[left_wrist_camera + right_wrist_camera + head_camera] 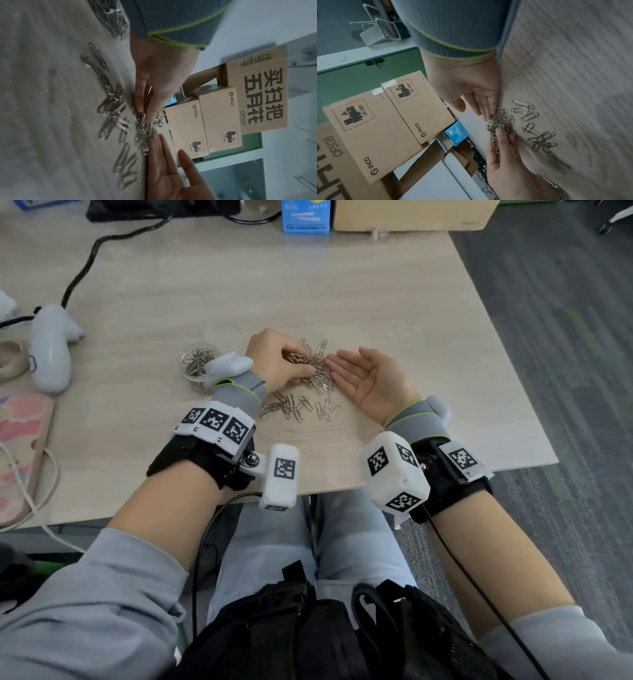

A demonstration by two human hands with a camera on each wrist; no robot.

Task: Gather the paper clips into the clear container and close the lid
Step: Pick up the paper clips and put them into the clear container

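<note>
Step in hand: scooping the main heap of paper clips (317, 368) off the table (411, 320). My left hand (274, 361) has its fingers curled over the heap, pinching a bunch of clips; my right hand (371, 378) lies palm up just beside it, fingers straight and holding nothing, fingertips touching the heap's edge.

To do it well, I judge: rake the bunch onto the flat right palm rather than lift it pinched — these clips snag on one another and shed strays. Cup the palm before carrying.

Clips: thin silver wire, tangled in the heap; a looser scatter (298, 409) lies nearer me, apart from it. The clear container (197, 364) sits left of my left wrist, open, already holding some clips. What looks like its lid (224, 332) lies just behind it — faint, not certain.
</note>
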